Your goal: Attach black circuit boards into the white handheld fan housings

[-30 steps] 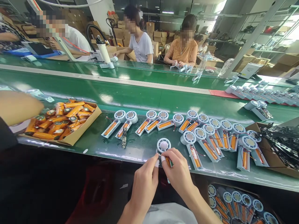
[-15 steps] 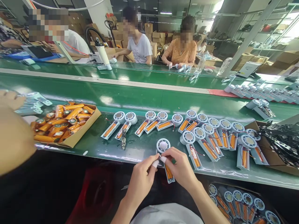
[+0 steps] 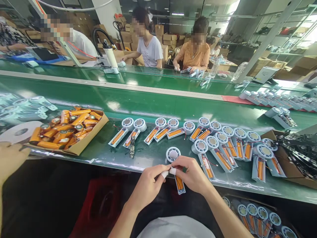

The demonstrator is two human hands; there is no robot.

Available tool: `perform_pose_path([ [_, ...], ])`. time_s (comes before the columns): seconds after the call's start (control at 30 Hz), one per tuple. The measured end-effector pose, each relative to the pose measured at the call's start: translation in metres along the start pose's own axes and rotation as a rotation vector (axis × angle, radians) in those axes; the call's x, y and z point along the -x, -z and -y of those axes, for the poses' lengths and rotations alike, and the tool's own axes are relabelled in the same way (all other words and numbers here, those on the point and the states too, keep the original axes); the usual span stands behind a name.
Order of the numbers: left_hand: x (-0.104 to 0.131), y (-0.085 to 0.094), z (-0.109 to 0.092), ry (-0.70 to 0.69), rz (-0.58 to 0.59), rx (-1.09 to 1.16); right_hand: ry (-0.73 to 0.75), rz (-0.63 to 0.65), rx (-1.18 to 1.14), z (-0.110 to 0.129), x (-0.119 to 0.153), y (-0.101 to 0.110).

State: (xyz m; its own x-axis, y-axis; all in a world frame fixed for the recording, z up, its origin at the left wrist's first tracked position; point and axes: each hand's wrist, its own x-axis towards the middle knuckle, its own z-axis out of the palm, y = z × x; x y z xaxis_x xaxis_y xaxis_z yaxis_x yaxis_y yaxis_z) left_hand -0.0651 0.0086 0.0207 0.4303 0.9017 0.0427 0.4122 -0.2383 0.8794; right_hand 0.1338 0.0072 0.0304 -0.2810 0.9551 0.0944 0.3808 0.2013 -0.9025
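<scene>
Taking the handheld fan (image 3: 173, 154) under the person's hands as the middle of the clock, its round head lies at the near edge of the table (image 3: 148, 156), pointing to twelve, while its handle with an orange battery (image 3: 179, 183) juts toward six, past that edge. The left hand (image 3: 150, 182) comes in from eight o'clock, thumb and forefinger drawn together in a narrow pinch; the right hand (image 3: 192, 173) comes in from four, pinched in the same way. Both thumbs wear white covers, and the fingertips meet just below the fan head, gripping a small piece (image 3: 171, 168) too tiny to identify. The fan's neck is hidden behind them. At ten o'clock a loose circuit board (image 3: 132, 147) leans on another fan's handle; between nine and ten sits a carton of orange batteries (image 3: 92, 137). Three fans (image 3: 172, 124) lie at twelve, a crowded group of fans (image 3: 221, 137) at two, and a carton of black boards (image 3: 296, 177) at three. Far out at nine, a co-worker's hand (image 3: 13, 158) is beside a white ring (image 3: 21, 131).
</scene>
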Motion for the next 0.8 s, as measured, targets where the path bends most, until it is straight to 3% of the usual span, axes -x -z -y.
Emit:
perform_pose_path([
  [0.17, -0.002, -0.006, -0.009, 0.007, -0.095, 0.000, -0.036, -0.114, 0.140, 0.008, 0.005, -0.009],
  [0.27, 0.009, -0.015, -0.023, 0.076, -0.187, 0.069, -0.137, -0.131, 0.169, 0.016, 0.014, -0.007],
  [0.43, 0.025, -0.028, -0.034, 0.257, -0.120, 0.290, -0.337, -0.038, -0.337, 0.013, 0.024, 0.003],
  [0.57, 0.010, -0.039, -0.017, 0.311, -0.207, 0.339, -0.398, -0.005, -0.624, 0.004, 0.022, 0.005],
  [0.7, -0.005, -0.048, -0.002, 0.404, -0.060, 0.507, -0.332, 0.050, -0.770, 0.003, 0.022, 0.000],
  [0.8, -0.007, -0.047, -0.005, 0.400, 0.080, 0.637, -0.253, 0.104, -0.779, 0.002, 0.026, -0.002],
])
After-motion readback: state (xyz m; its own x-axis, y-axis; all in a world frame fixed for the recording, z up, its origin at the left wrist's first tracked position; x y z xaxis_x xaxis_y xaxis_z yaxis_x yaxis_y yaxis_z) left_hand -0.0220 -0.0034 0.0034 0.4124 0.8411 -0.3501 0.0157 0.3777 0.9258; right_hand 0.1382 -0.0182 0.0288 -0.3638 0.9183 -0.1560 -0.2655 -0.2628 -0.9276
